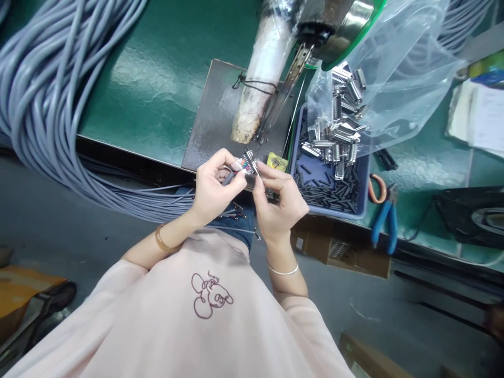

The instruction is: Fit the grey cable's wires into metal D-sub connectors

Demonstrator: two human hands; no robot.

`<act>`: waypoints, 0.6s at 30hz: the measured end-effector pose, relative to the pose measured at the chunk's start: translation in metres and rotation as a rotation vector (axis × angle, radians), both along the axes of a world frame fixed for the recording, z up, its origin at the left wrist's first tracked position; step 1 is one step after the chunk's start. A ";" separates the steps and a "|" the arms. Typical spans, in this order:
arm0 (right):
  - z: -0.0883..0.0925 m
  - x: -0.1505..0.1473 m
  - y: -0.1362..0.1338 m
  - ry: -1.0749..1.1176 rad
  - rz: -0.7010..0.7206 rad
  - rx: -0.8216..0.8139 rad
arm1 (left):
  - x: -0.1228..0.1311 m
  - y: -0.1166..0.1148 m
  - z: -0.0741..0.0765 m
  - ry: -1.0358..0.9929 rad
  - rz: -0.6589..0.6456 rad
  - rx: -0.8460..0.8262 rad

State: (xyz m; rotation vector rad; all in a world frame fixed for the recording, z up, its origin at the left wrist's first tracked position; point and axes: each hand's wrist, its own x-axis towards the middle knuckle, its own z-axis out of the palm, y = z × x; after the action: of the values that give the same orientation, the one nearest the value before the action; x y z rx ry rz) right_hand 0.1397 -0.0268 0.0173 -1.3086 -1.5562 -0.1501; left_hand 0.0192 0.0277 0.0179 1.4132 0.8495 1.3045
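My left hand point(218, 184) pinches the end of a grey cable, where thin coloured wires fan out toward a metal multi-pin connector point(250, 161). With thumb and fingers, my right hand point(277, 197) grips the connector from its other side. The wires meet the back of the connector between my fingertips; how each one is attached is too small to tell. Just above my hands are the tip of a wrapped white tube point(252, 100) and a narrow metal guide point(283, 94). A dark plate point(208, 115) lies beneath them on the green bench.
A blue tray point(364, 194) on the right contains loose connectors point(340, 126) and small black sleeves point(331, 191). Beside it lie blue-handled cutters point(386, 220). A clear bag point(405, 89) spreads behind. Grey cable bundles point(47, 79) cover the left side and hang over the bench edge.
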 end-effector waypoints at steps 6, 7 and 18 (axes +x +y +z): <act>0.001 0.001 0.005 0.011 0.013 0.014 | 0.002 0.003 0.000 0.017 0.029 0.027; 0.001 0.001 0.006 0.010 0.015 0.016 | 0.002 0.003 0.001 0.015 0.034 0.032; 0.006 0.000 0.006 -0.061 0.011 0.052 | -0.002 0.002 0.005 0.037 0.007 0.040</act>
State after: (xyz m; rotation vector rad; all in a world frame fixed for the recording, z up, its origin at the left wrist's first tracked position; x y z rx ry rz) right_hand 0.1395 -0.0207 0.0231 -1.2651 -1.6002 -0.2237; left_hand 0.0170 0.0300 0.0231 1.4710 0.8582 1.3107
